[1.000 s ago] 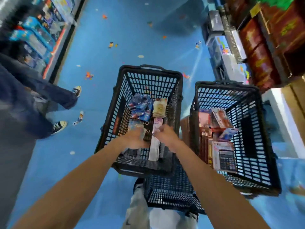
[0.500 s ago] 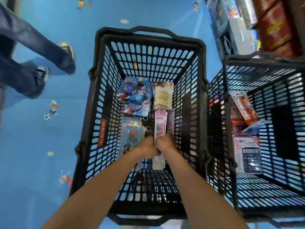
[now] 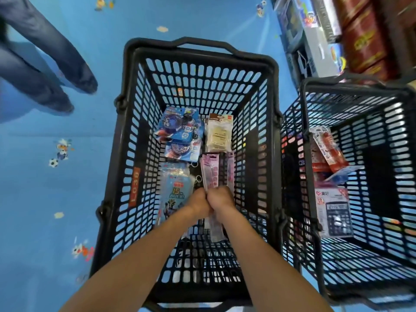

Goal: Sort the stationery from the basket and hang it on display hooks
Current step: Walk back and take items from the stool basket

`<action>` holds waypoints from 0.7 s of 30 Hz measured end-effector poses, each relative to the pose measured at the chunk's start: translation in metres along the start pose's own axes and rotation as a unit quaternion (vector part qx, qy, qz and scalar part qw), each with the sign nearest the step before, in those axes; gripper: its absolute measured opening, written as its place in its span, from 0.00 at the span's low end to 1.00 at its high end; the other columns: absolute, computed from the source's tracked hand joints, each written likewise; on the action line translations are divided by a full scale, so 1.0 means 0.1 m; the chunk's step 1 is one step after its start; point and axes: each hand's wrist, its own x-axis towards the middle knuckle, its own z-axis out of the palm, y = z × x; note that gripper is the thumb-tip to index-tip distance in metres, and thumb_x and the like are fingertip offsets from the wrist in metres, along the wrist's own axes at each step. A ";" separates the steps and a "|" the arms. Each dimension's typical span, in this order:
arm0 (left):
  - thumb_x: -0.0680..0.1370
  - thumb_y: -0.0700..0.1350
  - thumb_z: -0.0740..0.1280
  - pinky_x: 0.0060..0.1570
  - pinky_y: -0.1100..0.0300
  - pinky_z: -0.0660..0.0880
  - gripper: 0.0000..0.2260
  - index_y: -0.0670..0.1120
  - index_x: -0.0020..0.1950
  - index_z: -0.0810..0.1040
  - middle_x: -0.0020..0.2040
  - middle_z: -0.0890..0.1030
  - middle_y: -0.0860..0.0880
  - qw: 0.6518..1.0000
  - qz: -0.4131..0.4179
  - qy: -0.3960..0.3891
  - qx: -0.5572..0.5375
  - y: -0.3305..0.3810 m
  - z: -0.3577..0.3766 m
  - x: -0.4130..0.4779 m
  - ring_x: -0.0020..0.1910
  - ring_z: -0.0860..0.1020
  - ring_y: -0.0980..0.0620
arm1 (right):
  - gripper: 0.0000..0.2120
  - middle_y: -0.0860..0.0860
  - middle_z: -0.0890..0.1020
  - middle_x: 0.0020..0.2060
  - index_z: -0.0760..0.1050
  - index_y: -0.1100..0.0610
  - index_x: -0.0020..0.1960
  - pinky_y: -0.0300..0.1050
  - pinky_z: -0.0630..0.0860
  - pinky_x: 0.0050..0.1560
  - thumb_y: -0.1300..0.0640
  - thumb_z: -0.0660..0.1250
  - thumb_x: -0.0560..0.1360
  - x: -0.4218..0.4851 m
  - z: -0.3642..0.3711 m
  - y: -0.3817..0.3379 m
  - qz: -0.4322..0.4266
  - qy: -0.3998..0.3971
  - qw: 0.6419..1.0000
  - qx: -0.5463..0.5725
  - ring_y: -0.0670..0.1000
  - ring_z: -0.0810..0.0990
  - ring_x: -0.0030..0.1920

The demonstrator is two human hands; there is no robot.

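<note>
While the pink pack [image 3: 210, 174] lies on the floor of the black basket [image 3: 198, 45], long axis running straight away from the person, left hand [image 3: 197, 202] and right hand [image 3: 221, 199] — side by side, fingers curled, pinching it — sit equally near, over its middle.

So the basket [image 3: 195, 64] is black, slotted grid, with an orange tag [image 3: 134, 185] on its left wall. Inside it: bright blue packs [image 3: 179, 128] at the far end, a cream pack [image 3: 218, 137] beside them, pink strip packs [image 3: 211, 174] nearer. The floor [image 3: 45, 221] around the basket is blue (little cartoon prints).
</note>
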 end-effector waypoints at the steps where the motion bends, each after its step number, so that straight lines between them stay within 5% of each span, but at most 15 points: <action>1: 0.79 0.41 0.69 0.58 0.45 0.81 0.12 0.41 0.62 0.78 0.55 0.83 0.41 1.000 0.002 0.004 -0.006 0.00 -0.01 0.00 0.56 0.82 0.43 | 0.18 0.60 0.85 0.52 0.81 0.60 0.53 0.57 0.82 0.56 0.53 0.62 0.69 -0.02 -0.03 -0.01 -0.007 -0.007 1.000 -0.004 0.61 0.84 0.53; 5: 0.81 0.44 0.67 0.58 0.45 0.81 0.10 0.44 0.61 0.81 0.55 0.85 0.45 0.997 0.006 0.035 -0.061 0.00 -0.08 0.00 0.56 0.82 0.45 | 0.10 0.59 0.85 0.52 0.81 0.56 0.49 0.50 0.82 0.52 0.53 0.65 0.73 -0.19 -0.10 -0.04 -0.045 -0.001 0.998 -0.038 0.59 0.84 0.51; 7: 0.81 0.45 0.67 0.58 0.45 0.81 0.10 0.47 0.61 0.81 0.55 0.85 0.47 0.997 0.013 0.049 -0.063 -0.02 -0.12 -0.01 0.56 0.82 0.46 | 0.11 0.58 0.83 0.56 0.82 0.58 0.55 0.44 0.77 0.47 0.54 0.66 0.78 -0.21 -0.12 -0.02 -0.084 0.033 0.989 -0.120 0.59 0.83 0.52; 10: 0.81 0.41 0.68 0.57 0.49 0.81 0.11 0.48 0.63 0.81 0.56 0.84 0.49 0.992 0.010 0.053 -0.113 -0.06 -0.14 -0.04 0.56 0.82 0.48 | 0.19 0.58 0.73 0.64 0.74 0.59 0.66 0.47 0.75 0.52 0.52 0.69 0.78 -0.17 -0.09 0.06 -0.095 0.060 0.973 -0.203 0.61 0.79 0.59; 16: 0.79 0.39 0.69 0.59 0.47 0.81 0.12 0.47 0.62 0.81 0.56 0.85 0.46 0.984 -0.008 0.060 -0.166 -0.17 -0.04 0.06 0.56 0.83 0.46 | 0.18 0.53 0.82 0.58 0.74 0.51 0.65 0.52 0.80 0.58 0.49 0.66 0.76 -0.06 0.11 0.23 -0.127 0.046 0.983 -0.128 0.56 0.81 0.57; 21: 0.78 0.34 0.65 0.60 0.46 0.81 0.13 0.43 0.61 0.79 0.56 0.84 0.43 0.981 -0.031 0.093 -0.169 -0.16 0.03 0.13 0.56 0.82 0.44 | 0.24 0.60 0.80 0.57 0.77 0.60 0.61 0.50 0.78 0.58 0.50 0.64 0.69 0.05 0.16 0.30 -0.084 0.051 0.990 -0.105 0.60 0.80 0.58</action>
